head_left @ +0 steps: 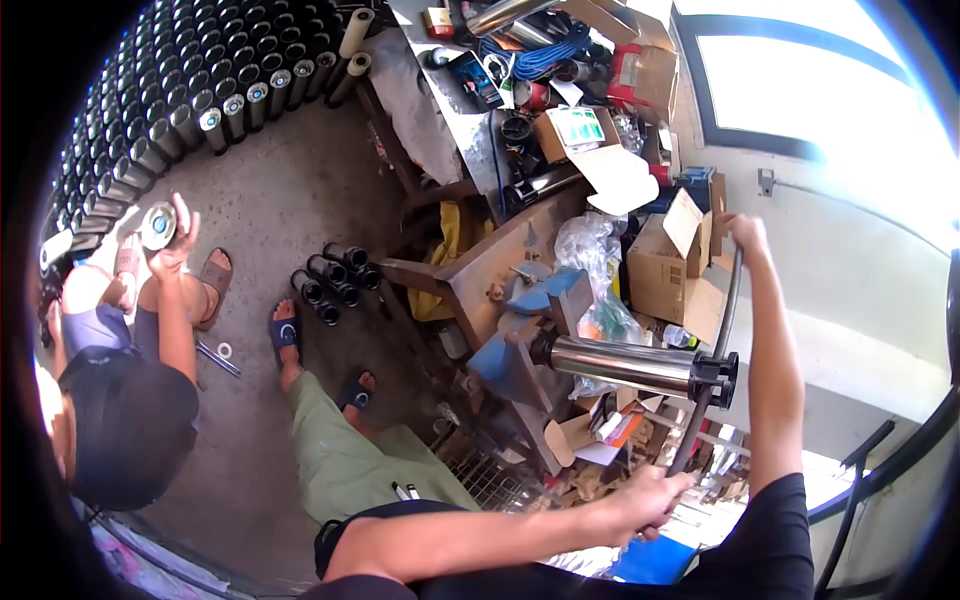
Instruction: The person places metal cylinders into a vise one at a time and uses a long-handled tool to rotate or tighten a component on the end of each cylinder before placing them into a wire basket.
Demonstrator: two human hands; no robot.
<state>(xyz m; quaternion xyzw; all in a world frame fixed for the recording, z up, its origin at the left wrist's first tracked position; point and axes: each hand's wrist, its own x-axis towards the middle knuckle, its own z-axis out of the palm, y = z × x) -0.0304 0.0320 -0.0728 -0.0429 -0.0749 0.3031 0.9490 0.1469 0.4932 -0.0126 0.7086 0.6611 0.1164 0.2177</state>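
Note:
A long metal bar (728, 305) lies across the slotted black end fitting (718, 381) of a shiny steel cylinder (622, 365). My left hand (645, 505) is closed round the bar's near end. At its far end, my right hand (745, 236) also grips it, with the arm stretched out. The cylinder lies on its side, its other end at the blue bench vise (508, 372). The vise is fixed to a worn workbench (500, 262); how its jaws meet the cylinder is partly hidden.
Cardboard boxes (660, 265), plastic bags (588, 245) and blue cable (540, 58) crowd the bench. Several black cylinders (328, 268) stand on the floor, with many more in rows (205, 75) at far left. Another person (130, 420) sits at left holding a round-ended cylinder (159, 227).

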